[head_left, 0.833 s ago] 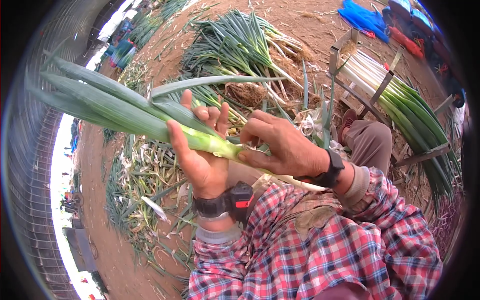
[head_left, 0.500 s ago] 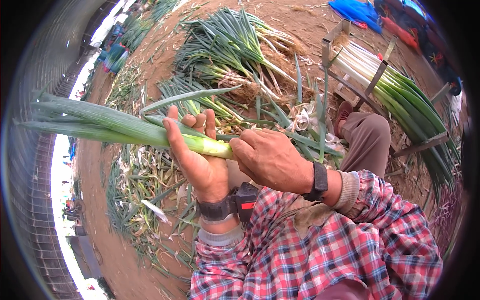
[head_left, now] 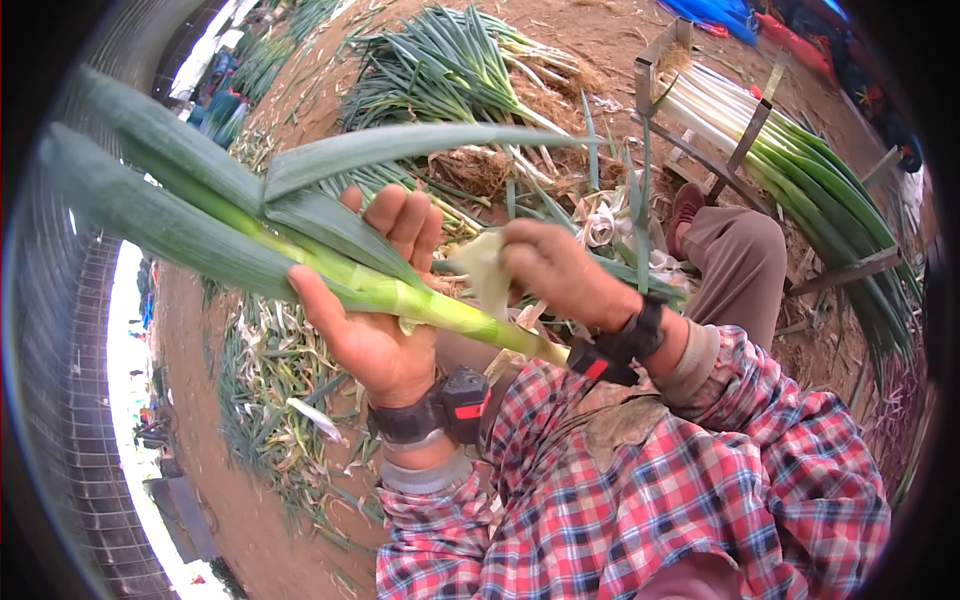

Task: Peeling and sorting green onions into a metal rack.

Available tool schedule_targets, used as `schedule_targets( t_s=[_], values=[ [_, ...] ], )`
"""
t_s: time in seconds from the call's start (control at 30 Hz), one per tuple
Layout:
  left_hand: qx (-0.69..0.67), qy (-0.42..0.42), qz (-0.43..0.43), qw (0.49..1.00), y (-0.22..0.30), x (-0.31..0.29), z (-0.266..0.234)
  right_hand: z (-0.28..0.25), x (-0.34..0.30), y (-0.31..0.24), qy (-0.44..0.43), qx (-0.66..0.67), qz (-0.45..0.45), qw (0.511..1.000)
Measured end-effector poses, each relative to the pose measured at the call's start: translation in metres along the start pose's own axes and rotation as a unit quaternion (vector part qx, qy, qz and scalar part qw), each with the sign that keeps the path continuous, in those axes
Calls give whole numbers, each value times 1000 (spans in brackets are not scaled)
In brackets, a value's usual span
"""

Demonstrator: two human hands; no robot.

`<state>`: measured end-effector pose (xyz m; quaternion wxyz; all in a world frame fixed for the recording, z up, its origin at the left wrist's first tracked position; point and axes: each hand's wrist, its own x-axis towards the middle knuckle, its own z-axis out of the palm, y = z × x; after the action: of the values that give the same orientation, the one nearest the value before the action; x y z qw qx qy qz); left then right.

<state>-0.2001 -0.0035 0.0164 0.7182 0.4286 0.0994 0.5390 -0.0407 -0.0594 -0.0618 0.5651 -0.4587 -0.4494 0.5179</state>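
A large green onion [head_left: 455, 317] lies across the upturned palm of my left hand [head_left: 375, 350], its broad leaves spreading to the upper left. The thumb is on the near side of the stalk, and the fingers rise behind it. Its pale lower end points toward my right wrist. In the fingers of my right hand [head_left: 570, 270] is a thin pale strip of peeled onion skin [head_left: 488, 275], blurred by motion and apart from the stalk. One long leaf sticks out rightward above my left fingers.
A heap of rooted green onions [head_left: 430, 85] lies on the dirt ahead. At right, a metal rack [head_left: 742, 150] holds a stack of cleaned green onions [head_left: 815, 190]. Discarded leaves and peelings [head_left: 285, 400] litter the ground at left. A blue sheet [head_left: 715, 18] lies at the far right.
My right hand has moved up and right from the stalk, and a peeled strip now shows in its fingers. The green onion has tilted, its lower end now lower right.
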Motion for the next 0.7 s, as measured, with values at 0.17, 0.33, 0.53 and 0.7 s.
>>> schedule_targets(
  t_s=[0.17,0.33,0.53,0.7],
  values=[
    [-59,-14,-20,998,17,11,-16,-68,7,103,124,32,175,976],
    [18,41,45,998,41,26,0,-161,-21,174,143,-482,208,839],
    [87,123,63,987,34,24,3,-37,8,28,27,-154,-188,970],
    [97,157,28,982,17,27,18,7,-3,-35,-96,-177,-191,961]
  ],
)
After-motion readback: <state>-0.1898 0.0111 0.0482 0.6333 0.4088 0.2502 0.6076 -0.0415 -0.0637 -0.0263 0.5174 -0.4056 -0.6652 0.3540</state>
